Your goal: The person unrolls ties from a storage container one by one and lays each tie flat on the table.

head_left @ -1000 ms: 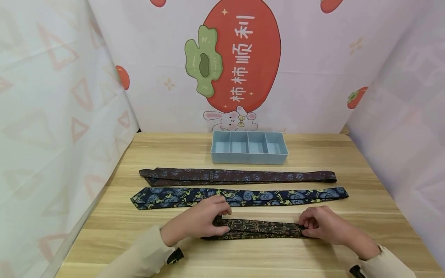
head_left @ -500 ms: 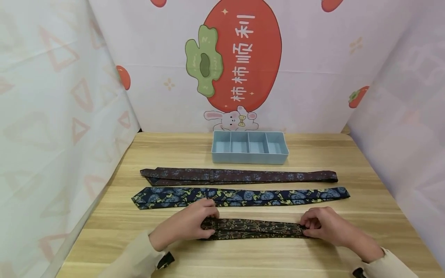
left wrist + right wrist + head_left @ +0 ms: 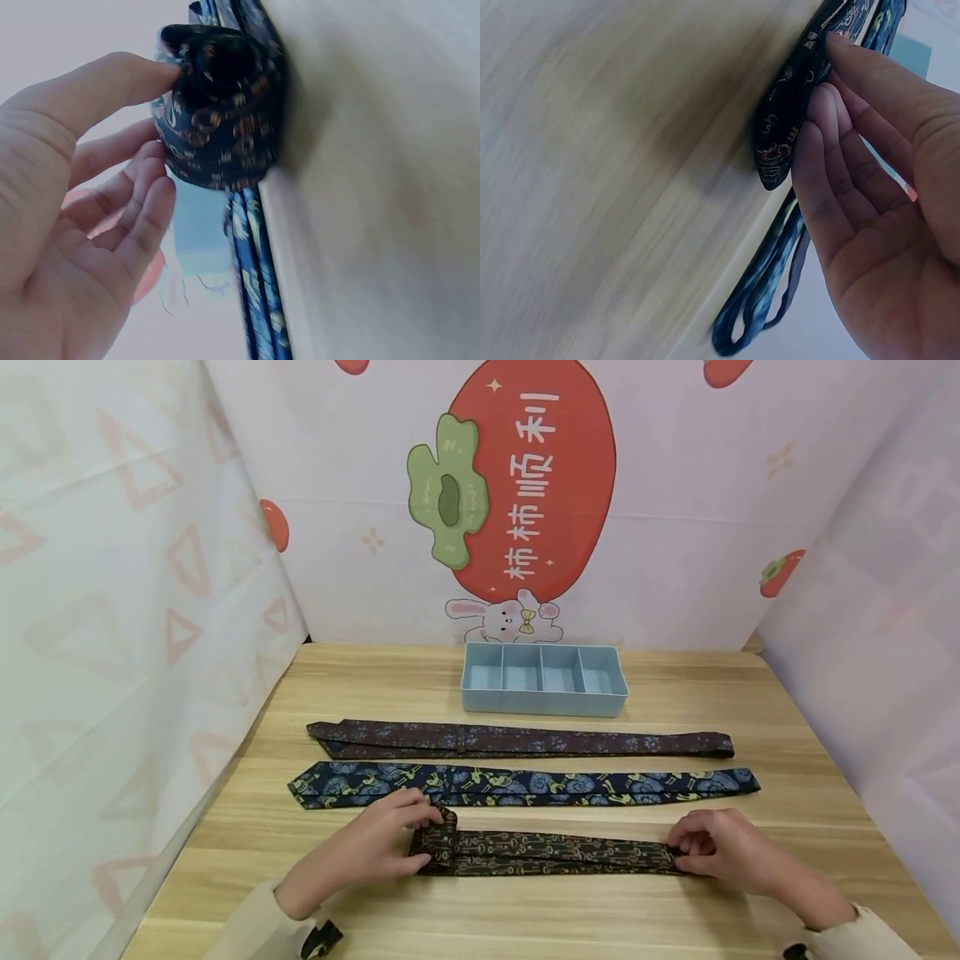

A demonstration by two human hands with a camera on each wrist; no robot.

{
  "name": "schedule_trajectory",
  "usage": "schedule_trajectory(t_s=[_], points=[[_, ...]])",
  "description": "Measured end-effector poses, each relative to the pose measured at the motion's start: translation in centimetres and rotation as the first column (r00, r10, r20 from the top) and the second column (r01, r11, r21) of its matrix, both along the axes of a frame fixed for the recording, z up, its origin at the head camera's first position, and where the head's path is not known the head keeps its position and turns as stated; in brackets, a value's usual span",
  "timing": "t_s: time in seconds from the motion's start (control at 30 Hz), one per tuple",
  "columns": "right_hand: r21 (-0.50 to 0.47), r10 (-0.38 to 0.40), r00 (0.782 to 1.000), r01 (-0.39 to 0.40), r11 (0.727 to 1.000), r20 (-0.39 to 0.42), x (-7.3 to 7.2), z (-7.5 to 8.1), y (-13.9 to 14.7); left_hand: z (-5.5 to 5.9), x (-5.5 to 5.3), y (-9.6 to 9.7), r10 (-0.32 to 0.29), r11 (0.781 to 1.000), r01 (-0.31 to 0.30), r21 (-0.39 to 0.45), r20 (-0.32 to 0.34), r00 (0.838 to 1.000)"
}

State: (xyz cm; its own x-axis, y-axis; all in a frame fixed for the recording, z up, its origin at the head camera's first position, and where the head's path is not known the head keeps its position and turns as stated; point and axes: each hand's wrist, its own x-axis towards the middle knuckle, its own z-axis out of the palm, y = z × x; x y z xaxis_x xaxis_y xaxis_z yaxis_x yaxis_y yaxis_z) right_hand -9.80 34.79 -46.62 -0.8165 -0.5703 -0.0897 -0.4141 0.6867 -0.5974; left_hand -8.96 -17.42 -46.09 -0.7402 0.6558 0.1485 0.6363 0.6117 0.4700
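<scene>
A black necktie with a small gold and reddish pattern lies folded lengthwise along the front of the table. Its left end is coiled into a roll, held by my left hand between thumb and fingers. The coil's hollow centre shows in the left wrist view. At the other end, my right hand pinches the necktie's narrow folded tip, thumb on one side and curled fingers on the other. Behind lie a navy necktie with blue and yellow figures and a dark maroon floral necktie, both stretched flat.
A light blue box with several compartments stands at the back of the wooden table. Printed cloth walls rise behind it and along both sides. The navy necktie runs close behind my left fingers.
My left hand has moved left along the black necktie's end, and the coiled part now shows more fully. My right hand keeps its pinch, shifting slightly right in view along with the whole scene.
</scene>
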Motion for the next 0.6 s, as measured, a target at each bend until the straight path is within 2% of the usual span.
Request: schedule_trajectory(t_s=[0.1, 0.27, 0.33, 0.43, 0.6], points=[[-0.007, 0.004, 1.0, -0.004, 1.0, -0.011, 0.0, -0.1, 0.7, -0.4, 0.2, -0.7, 0.007, 0.999, -0.007, 0.046, -0.008, 1.0], [-0.032, 0.027, 1.0, -0.028, 0.999, -0.011, -0.2, -0.2, 1.3, -0.6, 0.3, -1.4, 0.021, 0.996, -0.022, 0.083, 0.024, 1.0], [-0.037, 0.04, 0.999, -0.04, 0.998, -0.019, -0.3, -0.1, 1.4, -0.2, 0.1, -1.3, 0.016, 0.995, -0.019, 0.095, 0.034, 0.999], [-0.034, 0.051, 0.999, -0.052, 0.998, -0.016, -0.4, 0.0, 1.4, 1.0, -0.3, -0.3, 0.0, 0.996, -0.006, 0.094, 0.061, 0.998], [-0.023, 0.059, 0.998, -0.059, 0.998, 0.003, -0.4, 0.1, 1.4, 2.6, -0.8, 2.5, -0.036, 0.999, 0.036, 0.006, 0.111, 0.993]])
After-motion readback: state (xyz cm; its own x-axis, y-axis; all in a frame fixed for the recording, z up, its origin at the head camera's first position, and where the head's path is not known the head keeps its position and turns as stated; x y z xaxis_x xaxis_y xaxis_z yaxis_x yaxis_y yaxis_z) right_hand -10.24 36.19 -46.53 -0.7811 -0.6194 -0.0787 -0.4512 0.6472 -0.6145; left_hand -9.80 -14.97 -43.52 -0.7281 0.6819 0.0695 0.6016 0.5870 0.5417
